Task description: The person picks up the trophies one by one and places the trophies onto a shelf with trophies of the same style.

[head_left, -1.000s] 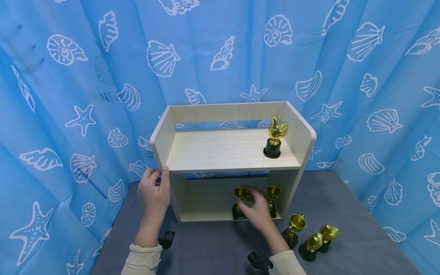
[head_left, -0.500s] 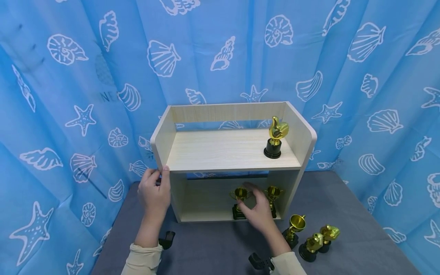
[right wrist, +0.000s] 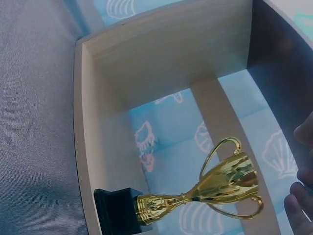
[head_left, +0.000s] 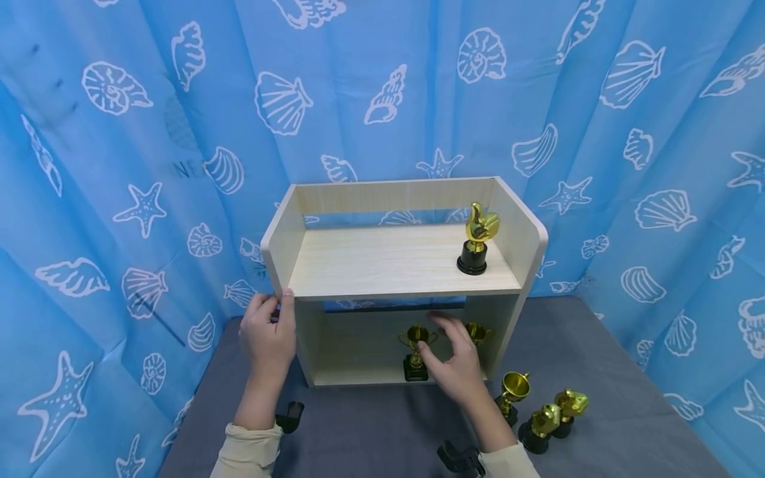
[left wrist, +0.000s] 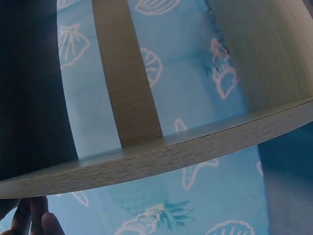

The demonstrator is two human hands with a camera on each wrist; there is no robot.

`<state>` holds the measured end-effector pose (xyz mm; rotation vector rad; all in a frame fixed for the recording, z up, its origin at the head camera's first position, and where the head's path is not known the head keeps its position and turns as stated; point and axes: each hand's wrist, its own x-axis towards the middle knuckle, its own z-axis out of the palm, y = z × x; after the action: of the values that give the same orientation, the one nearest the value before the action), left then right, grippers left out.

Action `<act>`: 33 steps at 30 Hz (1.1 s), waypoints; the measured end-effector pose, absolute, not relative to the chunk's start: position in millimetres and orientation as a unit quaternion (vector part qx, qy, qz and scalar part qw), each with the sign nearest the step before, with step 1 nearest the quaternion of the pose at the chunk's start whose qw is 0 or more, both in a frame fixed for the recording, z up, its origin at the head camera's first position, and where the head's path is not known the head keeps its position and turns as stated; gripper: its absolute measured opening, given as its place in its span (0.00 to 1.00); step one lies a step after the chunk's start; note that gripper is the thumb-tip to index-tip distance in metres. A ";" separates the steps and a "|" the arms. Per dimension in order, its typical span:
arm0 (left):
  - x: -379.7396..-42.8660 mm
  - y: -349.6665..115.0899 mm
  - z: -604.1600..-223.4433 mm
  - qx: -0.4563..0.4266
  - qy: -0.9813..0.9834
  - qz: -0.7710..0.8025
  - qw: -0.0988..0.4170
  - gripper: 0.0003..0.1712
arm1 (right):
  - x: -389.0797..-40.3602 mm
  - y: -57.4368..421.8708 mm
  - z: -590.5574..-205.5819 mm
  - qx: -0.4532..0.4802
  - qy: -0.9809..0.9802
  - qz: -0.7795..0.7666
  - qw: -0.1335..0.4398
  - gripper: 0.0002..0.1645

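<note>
The left hand holds the left side panel of a pale wooden two-tier shelf; its fingers lie along the panel's outer face. A gold two-handled trophy cup on a black base stands upright at the front of the lower tier. Just right of it is the right hand, thumb and fingers spread apart and holding nothing. In the right wrist view, its fingertips show apart from the trophy cup. Behind that hand, another trophy cup is partly hidden.
A gold thumbs-up trophy stands on the upper tier at right. On the grey tabletop, right of the shelf, are a trophy cup and two other gold trophies. A blue shell-patterned curtain hangs behind.
The right hand has let go of the left trophy cup and drawn back to the right, now covering more of the cup beside it. The left hand has stayed put.
</note>
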<state>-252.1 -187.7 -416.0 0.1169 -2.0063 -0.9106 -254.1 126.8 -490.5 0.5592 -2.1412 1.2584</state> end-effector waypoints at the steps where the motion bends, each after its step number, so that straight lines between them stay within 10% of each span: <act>1: -252.2 -187.6 -416.0 0.047 -0.812 -0.368 0.451 0.27 | -252.7 127.4 -489.5 0.210 -0.805 0.470 0.295 0.32; 33: -253.6 -188.9 -416.6 0.045 -0.809 -0.371 0.454 0.25 | -213.6 151.6 -474.5 0.210 -0.834 0.437 0.263 0.37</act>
<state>-253.6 -188.9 -416.6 0.1122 -1.9960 -0.9168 -213.6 151.6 -474.5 0.5678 -2.2561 1.1829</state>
